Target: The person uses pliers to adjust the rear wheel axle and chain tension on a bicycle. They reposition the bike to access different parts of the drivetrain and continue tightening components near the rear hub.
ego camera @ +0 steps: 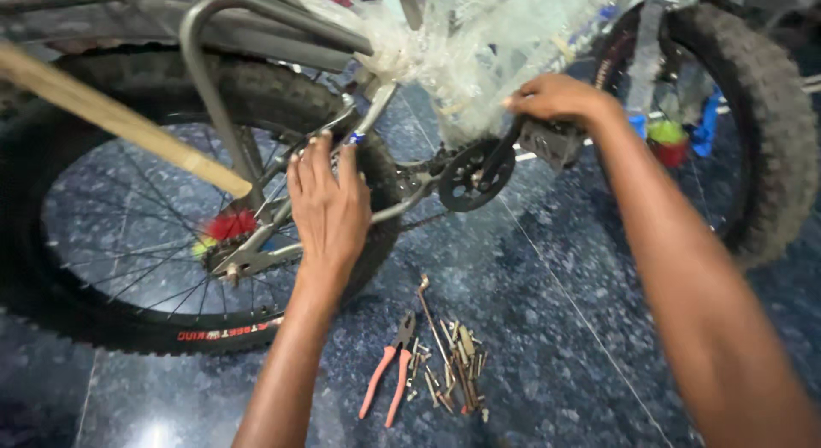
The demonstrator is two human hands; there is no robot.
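We crouch over a bicycle standing on a dark blue marbled floor (547, 328), both bare hands on its drivetrain area. Our left hand (329, 204) lies flat, fingers together and stretched out, pressed against the knobby rear tire (51, 140) approx. where the grey chainstay (402, 204) passes it; it grips nothing, palm just resting on rubber and frame. Our right hand (560, 97) is curled over the black pedal (547, 142), fingers wrapped down on its top edge, w/ the black crank arm (500, 153) running from the pedal to the black chainring (469, 176). The frame's main tubes above the crank are wrapped in clear plastic film (479, 46) (still in its packing, by the look of it). A grey rear carrier rack (201, 80) arches over the rear wheel, and a pale wooden stick (111, 114) slants across the spokes at left. Near the rear hub sit red and yellow spoke beads (224, 227). At far right stands the front tire (770, 106), equally knobby, w/ green and red beads (665, 140) near its hub. On the floor betw. our forearms lie red-handled pliers (389, 375), just beside a heap of bolts and small metal parts (453, 367), and a thin bent metal rod (428, 307) touching the heap.
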